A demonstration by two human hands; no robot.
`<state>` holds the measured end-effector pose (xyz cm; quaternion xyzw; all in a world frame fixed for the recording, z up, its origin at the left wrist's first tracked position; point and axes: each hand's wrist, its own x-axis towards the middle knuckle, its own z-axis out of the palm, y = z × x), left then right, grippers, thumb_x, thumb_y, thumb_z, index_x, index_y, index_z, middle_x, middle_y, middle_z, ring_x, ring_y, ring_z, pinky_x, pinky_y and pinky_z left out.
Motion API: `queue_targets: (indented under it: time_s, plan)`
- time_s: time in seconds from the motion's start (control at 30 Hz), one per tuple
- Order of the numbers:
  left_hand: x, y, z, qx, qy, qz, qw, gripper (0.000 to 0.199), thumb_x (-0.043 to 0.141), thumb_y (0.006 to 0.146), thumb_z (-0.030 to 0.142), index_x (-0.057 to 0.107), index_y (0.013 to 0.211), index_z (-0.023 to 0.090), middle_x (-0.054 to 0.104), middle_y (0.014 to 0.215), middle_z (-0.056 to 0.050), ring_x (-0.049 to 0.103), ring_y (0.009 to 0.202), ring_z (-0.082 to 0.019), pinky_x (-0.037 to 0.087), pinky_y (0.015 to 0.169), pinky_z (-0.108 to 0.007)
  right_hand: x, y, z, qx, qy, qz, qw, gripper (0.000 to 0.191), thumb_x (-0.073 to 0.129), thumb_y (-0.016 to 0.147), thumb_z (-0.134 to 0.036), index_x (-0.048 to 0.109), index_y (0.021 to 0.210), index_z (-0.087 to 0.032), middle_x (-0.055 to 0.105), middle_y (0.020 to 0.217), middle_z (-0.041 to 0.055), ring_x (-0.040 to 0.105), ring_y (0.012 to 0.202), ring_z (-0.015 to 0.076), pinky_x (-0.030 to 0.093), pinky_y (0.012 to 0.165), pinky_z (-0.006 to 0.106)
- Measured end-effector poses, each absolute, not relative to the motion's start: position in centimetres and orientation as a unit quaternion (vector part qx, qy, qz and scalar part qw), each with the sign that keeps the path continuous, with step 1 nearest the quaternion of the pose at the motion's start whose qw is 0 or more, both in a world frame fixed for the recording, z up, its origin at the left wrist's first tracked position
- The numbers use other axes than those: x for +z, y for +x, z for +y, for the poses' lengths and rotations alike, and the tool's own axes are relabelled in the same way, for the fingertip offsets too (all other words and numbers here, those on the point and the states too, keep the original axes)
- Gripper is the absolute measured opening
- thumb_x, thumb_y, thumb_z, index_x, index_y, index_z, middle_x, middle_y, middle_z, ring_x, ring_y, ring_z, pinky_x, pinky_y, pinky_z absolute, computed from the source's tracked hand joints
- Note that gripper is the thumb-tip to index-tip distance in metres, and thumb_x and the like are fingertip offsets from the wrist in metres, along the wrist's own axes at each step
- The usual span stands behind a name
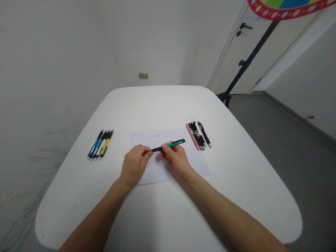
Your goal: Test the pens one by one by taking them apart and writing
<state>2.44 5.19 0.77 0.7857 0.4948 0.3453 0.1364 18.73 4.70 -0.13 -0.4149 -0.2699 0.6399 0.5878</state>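
Observation:
A green and black pen (176, 143) is held between my two hands, above a white sheet of paper (147, 173). My left hand (135, 162) pinches its dark end with thumb and fingertips. Around the green barrel, the fingers of my right hand (176, 157) are closed, and the silvery end points right. Small dark marks run along the upper part of the sheet. Several coloured pens (101, 144) lie side by side at the left. To the right of the sheet's top are a pink pen (193, 137) and several black pens (204, 134).
The white table (157, 101) has rounded corners and stands by a grey wall. Beyond its right side, a black stand (245, 64) holds a colourful wheel (288, 8), partly out of view. A door (252, 52) with a dark handle is behind the stand.

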Motion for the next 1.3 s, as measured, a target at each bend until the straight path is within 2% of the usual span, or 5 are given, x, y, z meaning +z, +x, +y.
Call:
queue_targets:
  time_s: [0.23,0.4,0.93,1.1,1.3]
  plan:
    - [0.5,2.5,5.1,0.363,0.789,0.481,0.120,0.017,0.056,0.089,0.032,0.062,0.095,0.017,0.069,0.085,-0.005,0.062,0.075,-0.018,0.049,0.070,-0.031,-0.3,18.7,4.7,0.638,-0.417,-0.270,0.588,0.037,0.085,0.058,-0.044,0.063,0.069,-0.017,0.061,0.059,-0.0012,0.054,0.054,0.0120,0.043,0.055,0.028]
    - [0.6,2.4,5.3,0.312,0.815,0.476,0.105,0.035,0.039,0.097,0.029,0.060,0.070,0.019,0.065,0.069,-0.003,0.059,0.067,-0.018,0.045,0.065,-0.031,-0.2,18.6,4.7,0.642,-0.414,-0.267,0.588,0.039,0.087,0.057,-0.045,0.063,0.071,-0.017,0.059,0.059,-0.0026,0.055,0.055,0.0111,0.042,0.056,0.026]
    - [0.3,1.9,5.4,0.345,0.828,0.437,0.067,0.023,0.054,0.093,0.032,0.069,0.081,0.020,0.073,0.078,-0.005,0.065,0.076,-0.019,0.052,0.075,-0.034,0.2,18.8,4.8,0.625,-0.457,-0.284,0.565,0.040,0.084,0.058,-0.048,0.062,0.068,-0.017,0.062,0.056,-0.0003,0.054,0.049,0.0117,0.044,0.050,0.027]
    - [-1.4,1.8,5.9,0.274,0.833,0.476,0.065,0.041,0.058,0.090,0.043,0.060,0.121,0.015,0.069,0.119,-0.014,0.063,0.109,-0.027,0.051,0.095,-0.044,0.0,19.0,5.0,0.590,-0.459,-0.272,0.606,0.035,0.081,0.063,-0.043,0.057,0.068,-0.018,0.061,0.054,-0.0014,0.055,0.049,0.0122,0.044,0.048,0.025]
    - [-2.3,1.8,5.9,0.119,0.863,0.489,0.027,0.059,0.056,0.090,0.050,0.049,0.140,0.020,0.045,0.151,-0.015,0.038,0.141,-0.036,0.031,0.113,-0.059,0.0,20.3,6.4,0.526,-0.475,-0.283,0.646,0.034,0.072,0.069,-0.046,0.069,0.082,-0.015,0.068,0.063,0.0038,0.062,0.053,0.0155,0.051,0.052,0.029]
